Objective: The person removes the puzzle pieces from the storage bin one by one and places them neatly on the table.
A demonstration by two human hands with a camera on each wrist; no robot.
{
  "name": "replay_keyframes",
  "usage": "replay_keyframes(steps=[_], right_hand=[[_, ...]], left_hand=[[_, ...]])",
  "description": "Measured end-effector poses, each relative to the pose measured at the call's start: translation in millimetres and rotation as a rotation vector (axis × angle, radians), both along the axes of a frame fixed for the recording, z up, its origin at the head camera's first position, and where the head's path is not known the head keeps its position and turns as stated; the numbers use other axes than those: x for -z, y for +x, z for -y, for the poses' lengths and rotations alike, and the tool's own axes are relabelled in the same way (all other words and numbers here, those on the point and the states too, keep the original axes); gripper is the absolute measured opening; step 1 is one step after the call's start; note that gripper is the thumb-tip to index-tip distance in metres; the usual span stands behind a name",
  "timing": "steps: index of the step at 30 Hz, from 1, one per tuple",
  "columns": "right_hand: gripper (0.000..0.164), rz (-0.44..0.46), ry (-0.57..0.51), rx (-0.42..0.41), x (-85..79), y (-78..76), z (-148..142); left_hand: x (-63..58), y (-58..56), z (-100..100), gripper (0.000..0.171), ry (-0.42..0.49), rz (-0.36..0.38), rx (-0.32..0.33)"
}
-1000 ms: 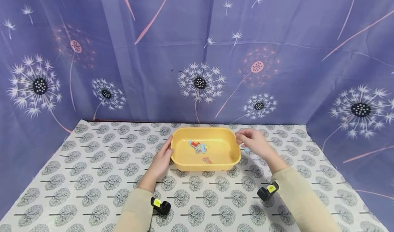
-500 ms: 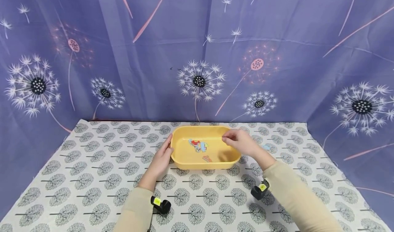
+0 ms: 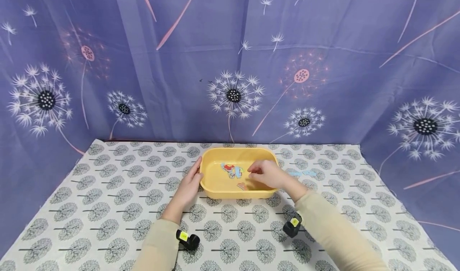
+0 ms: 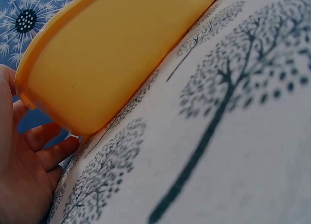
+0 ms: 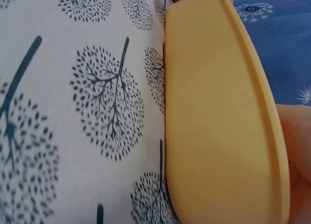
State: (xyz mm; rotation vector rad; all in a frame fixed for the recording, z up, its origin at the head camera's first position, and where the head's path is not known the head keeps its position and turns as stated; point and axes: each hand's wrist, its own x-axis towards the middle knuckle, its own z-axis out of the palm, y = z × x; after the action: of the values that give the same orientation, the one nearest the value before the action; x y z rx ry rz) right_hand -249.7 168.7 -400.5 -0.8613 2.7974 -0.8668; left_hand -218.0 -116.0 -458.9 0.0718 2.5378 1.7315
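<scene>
A yellow plastic basin (image 3: 237, 194) stands on the cloth. Several small flat cut-out pieces lie in it: a red-and-blue one (image 3: 228, 167) overlapping a light blue one (image 3: 238, 172), and an orange one (image 3: 242, 186) nearer the front. My left hand (image 3: 187, 187) grips the basin's left end, thumb by the rim; the left wrist view shows its fingers (image 4: 58, 153) curled by the basin's underside. My right hand (image 3: 267, 174) reaches over the right side into the basin, thumb and forefinger apart, just right of the pieces. In the right wrist view the basin wall hides its fingertips.
Two light blue pieces (image 3: 309, 173) lie on the tree-print cloth (image 3: 230, 231) right of the basin, close to my right forearm. Behind the table hangs a purple dandelion-print curtain (image 3: 172, 83).
My right hand has moved left from outside the basin's right rim, then down into the basin. More of the blue pieces on the cloth shows now. My left hand stays put.
</scene>
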Motion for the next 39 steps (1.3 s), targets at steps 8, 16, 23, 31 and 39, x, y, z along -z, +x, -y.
replay_keyframes(steps=[8, 16, 23, 31, 39], right_hand=[[0.022, 0.048, 0.026, -0.038, 11.7, -3.8, 14], [0.022, 0.105, 0.014, -0.011, 20.2, -4.6, 19], [0.019, 0.115, 0.028, -0.031, 23.3, -6.0, 22], [0.012, 0.099, 0.078, -0.034, 23.7, -5.5, 23], [0.012, 0.119, 0.092, -0.017, 26.1, -5.3, 22]], left_hand=[[1.0, 0.2, 1, 0.052, 0.015, -0.005, 0.01], [1.1, 0.2, 1, 0.051, 0.012, 0.004, 0.003], [1.5, 0.3, 2, 0.052, 0.02, 0.011, 0.006], [0.2, 0.0, 2, 0.054, 0.034, -0.006, 0.01], [0.3, 0.8, 1, 0.054, 0.033, -0.006, 0.013]])
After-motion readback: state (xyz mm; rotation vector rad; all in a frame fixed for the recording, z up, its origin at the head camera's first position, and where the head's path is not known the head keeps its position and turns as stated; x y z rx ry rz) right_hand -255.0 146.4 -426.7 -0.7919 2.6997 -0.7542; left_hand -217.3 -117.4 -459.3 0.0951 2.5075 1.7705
